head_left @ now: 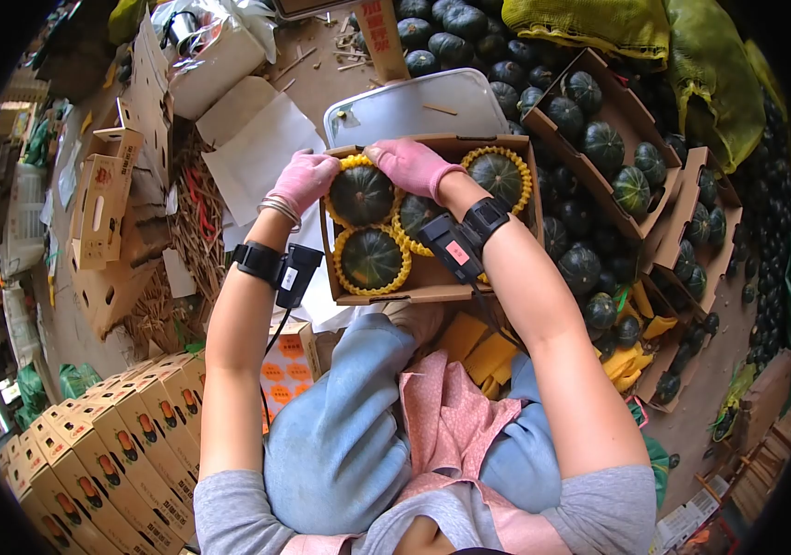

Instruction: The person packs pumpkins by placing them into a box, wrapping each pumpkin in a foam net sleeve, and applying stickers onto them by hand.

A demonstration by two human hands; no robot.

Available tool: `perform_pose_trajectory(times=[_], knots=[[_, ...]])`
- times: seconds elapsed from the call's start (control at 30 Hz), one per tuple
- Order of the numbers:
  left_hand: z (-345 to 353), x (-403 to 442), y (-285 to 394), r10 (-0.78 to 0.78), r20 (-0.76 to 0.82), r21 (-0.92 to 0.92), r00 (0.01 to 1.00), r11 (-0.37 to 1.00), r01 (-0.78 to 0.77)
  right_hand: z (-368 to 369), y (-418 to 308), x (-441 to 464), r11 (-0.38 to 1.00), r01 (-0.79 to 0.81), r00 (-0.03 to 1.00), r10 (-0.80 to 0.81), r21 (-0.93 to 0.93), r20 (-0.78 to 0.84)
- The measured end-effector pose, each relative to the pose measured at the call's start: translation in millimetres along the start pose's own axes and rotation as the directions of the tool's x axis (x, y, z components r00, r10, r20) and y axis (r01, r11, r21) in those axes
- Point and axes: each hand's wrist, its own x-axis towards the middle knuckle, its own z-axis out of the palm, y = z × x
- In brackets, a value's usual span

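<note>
The heap (576, 217) of dark squashes lies off the box's right side, some of it loose, some in slanting cartons (640, 220). That nearness probably keeps your stock within reach. In front of you, your box (432, 293) is plain brown cardboard, thin-walled and low, its walls seemingly there to stop round things rolling off. Beyond its far edge shows a pale, smooth pan (418, 104) with rounded corners.

Inside the box, one squash (362, 196) fills the far left corner, another (497, 178) the far right, and a third (370, 260) the near left; a fourth (416, 215) sits between, partly under your right wrist. They are squat, ribbed and deep green, with paler flecks. Each wears a yellow net (373, 293), a knobbly, soft-looking ring that likely cushions rind from rind and from the card.

Your hands, in pink gloves, are apart, both at the far left squash. The left hand (305, 180) is at the box's corner, fingers bent to the net's edge; the right hand (411, 168) reaches over the far side, fingertips on the ring, perhaps to seat it evenly. Whether either is clamped on it, you cannot tell.
</note>
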Motion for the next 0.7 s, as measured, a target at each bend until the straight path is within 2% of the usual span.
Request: perform_pose_trajectory(times=[0.03, 0.07, 0.1, 0.17, 0.2, 0.23, 0.3, 0.33, 0.43, 0.47, 0.57, 0.63, 0.67, 0.7], knots=[[4.0, 4.2, -6.6, 0.096, 0.044, 0.262, 0.994, 0.959, -0.104, 0.4, -5.9, -1.2, 0.996, -0.041, 0.999, 0.04, -0.085, -0.009], [7.7, 4.7, -9.9, 0.174, 0.115, 0.498, 0.978, 0.842, -0.209, 0.5, -13.4, -3.2, 0.982, -0.084, 0.996, 0.082, -0.167, -0.02], [6.0, -2.0, 4.7, -0.007, 0.041, 0.469, 0.999, 0.883, -0.013, -2.0, -25.3, -7.0, 0.957, -0.119, 0.992, 0.125, -0.264, 0.009], [-8.4, -18.5, 65.0, -0.378, -0.078, 0.373, 0.923, 0.847, 0.378, -5.8, -50.8, -14.1, 0.876, -0.17, 0.974, 0.219, -0.451, 0.059], [-10.1, -18.9, 77.1, -0.411, -0.087, 0.411, 0.908, 0.815, 0.408, 1.1, -56.2, -15.2, 0.776, -0.179, 0.971, 0.238, -0.605, 0.018], [-6.6, -20.4, 79.7, -0.371, -0.133, 0.475, 0.919, 0.79, 0.388, 10.2, -61.6, -20.3, 0.683, -0.175, 0.982, 0.174, -0.709, -0.075], [-1.6, -21.4, 80.6, -0.268, -0.216, 0.6, 0.939, 0.722, 0.344, 32.6, -56.5, -13.3, 0.478, -0.122, 0.991, 0.007, -0.87, -0.135], [4.9, -19.9, 74.6, -0.222, -0.281, 0.585, 0.934, 0.732, 0.35, 48.5, -43.0, -7.6, 0.412, -0.126, 0.961, -0.175, -0.903, -0.214], [6.6, -15.3, 70.4, -0.183, -0.348, 0.528, 0.919, 0.772, 0.354, 49.4, -29.5, -10.2, 0.722, -0.182, 0.939, -0.074, -0.668, -0.336], [7.8, -12.0, 67.7, -0.124, -0.385, 0.525, 0.915, 0.785, 0.328, 49.9, -23.7, -11.8, 0.741, -0.168, 0.909, -0.138, -0.65, -0.393], [9.2, -4.6, 61.0, 0.084, -0.467, 0.532, 0.88, 0.822, 0.205, 45.7, -14.9, -5.7, 0.815, -0.176, 0.856, -0.151, -0.552, -0.495], [8.5, -5.8, 64.7, 0.052, -0.469, 0.517, 0.882, 0.825, 0.227, 17.0, -7.9, -21.1, 0.972, -0.035, 0.862, -0.088, -0.233, -0.499], [9.6, -8.3, 66.6, 0.034, -0.468, 0.509, 0.883, 0.827, 0.238, 0.5, 1.0, -30.9, 0.996, -0.044, 0.899, 0.006, -0.077, -0.437], [13.8, -14.7, 69.9, 0.107, -0.492, 0.535, 0.864, 0.82, 0.202, -20.2, 8.1, -48.4, 0.99, -0.05, 0.936, 0.0, -0.132, -0.353]])
